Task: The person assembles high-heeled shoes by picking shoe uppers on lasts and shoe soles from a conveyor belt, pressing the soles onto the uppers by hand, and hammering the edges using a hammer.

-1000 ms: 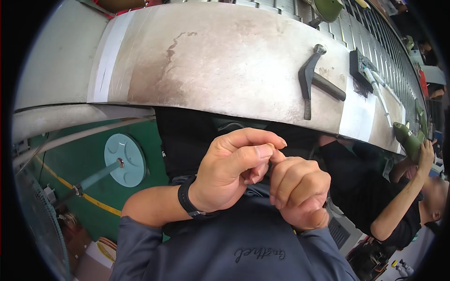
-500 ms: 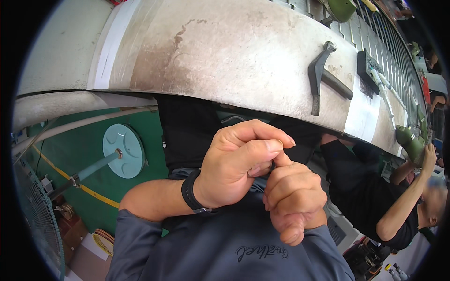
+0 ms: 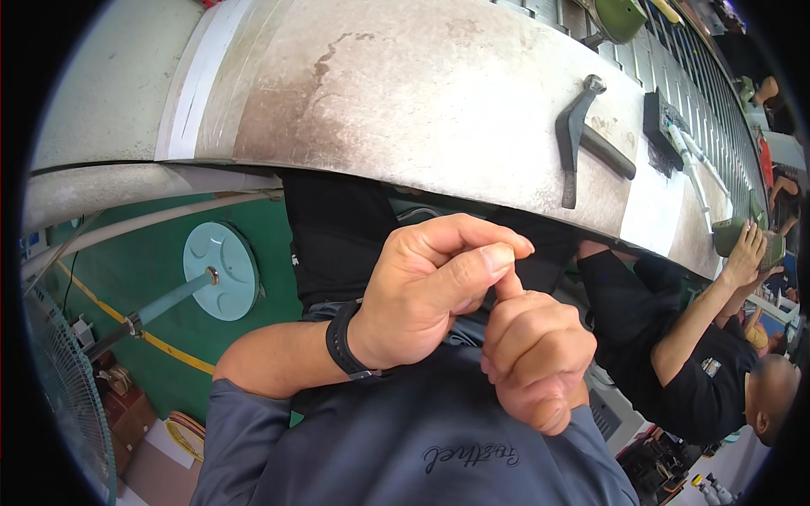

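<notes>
In front of my chest, below the table's near edge, my two hands meet. The thumb and index finger of my left hand [image 3: 422,287] press together in a pinch, and a black wristband [image 3: 342,341] circles that wrist. Against this pinch rests the index finger of my right hand [image 3: 540,354], its tip hidden behind my left thumb. The other right fingers are curled in, and the thumb points down. Whatever either hand holds, if anything, is hidden. Up on the table [image 3: 405,110] lies a black hammer [image 3: 574,135] with a dark handle.
A black block [image 3: 662,131] and white tubes [image 3: 696,164] lie to the right of the hammer. Beyond run metal rollers [image 3: 650,51] with a green part [image 3: 620,17]. At right, a person [image 3: 709,363] handles a green part. A fan [image 3: 72,396] and blue round base [image 3: 221,271] stand left.
My hands stay together, with the right shifted slightly to the right. The person at right has leaned and moved their hands over the green part. The hammer has not moved.
</notes>
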A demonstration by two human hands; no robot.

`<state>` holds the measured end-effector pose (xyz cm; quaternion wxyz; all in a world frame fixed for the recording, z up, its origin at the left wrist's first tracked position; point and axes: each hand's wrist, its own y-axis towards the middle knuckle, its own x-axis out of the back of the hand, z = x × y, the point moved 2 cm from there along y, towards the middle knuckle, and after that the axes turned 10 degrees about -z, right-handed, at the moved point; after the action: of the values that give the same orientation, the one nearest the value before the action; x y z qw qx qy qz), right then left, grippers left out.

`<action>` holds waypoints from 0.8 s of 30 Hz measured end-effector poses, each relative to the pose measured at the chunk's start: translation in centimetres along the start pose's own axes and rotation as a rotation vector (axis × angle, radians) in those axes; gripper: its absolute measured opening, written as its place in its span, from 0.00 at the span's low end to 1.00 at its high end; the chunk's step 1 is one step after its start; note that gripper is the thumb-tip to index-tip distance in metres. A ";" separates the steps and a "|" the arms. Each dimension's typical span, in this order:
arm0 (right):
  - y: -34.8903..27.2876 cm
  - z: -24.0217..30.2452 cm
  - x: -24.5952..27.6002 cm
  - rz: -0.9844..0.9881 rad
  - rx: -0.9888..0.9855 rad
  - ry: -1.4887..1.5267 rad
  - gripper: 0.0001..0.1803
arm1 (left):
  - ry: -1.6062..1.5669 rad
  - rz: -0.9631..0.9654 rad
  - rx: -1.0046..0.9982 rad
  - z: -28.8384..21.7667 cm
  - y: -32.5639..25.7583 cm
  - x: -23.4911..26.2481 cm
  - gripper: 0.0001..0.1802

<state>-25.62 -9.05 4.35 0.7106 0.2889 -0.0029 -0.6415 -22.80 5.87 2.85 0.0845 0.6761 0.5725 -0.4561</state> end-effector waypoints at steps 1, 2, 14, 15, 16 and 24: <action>-0.4 0.2 0.4 -0.027 -0.102 0.073 0.28 | 0.001 -0.003 -0.003 0.1 0.1 0.3 0.13; -0.6 0.2 0.6 -0.053 -0.204 0.146 0.31 | 0.067 0.011 -0.041 0.1 0.1 0.6 0.15; 0.7 0.1 2.3 -0.258 -0.468 0.628 0.35 | 0.212 -0.133 -0.084 -0.7 0.9 4.5 0.13; 0.8 0.1 2.4 -0.258 -0.478 0.644 0.35 | 0.216 -0.133 -0.083 -0.7 1.1 4.6 0.13; 0.8 0.0 2.4 -0.259 -0.476 0.647 0.35 | 0.280 -0.112 -0.087 -0.6 1.2 4.6 0.15; 1.5 -0.1 1.8 -0.125 -0.501 0.370 0.32 | 0.486 0.104 -0.384 -1.4 1.4 3.4 0.20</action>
<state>-23.93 -10.68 4.23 0.7073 0.2163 0.3021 -0.6014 -21.09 8.61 0.65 0.0945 0.7653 0.6163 -0.1599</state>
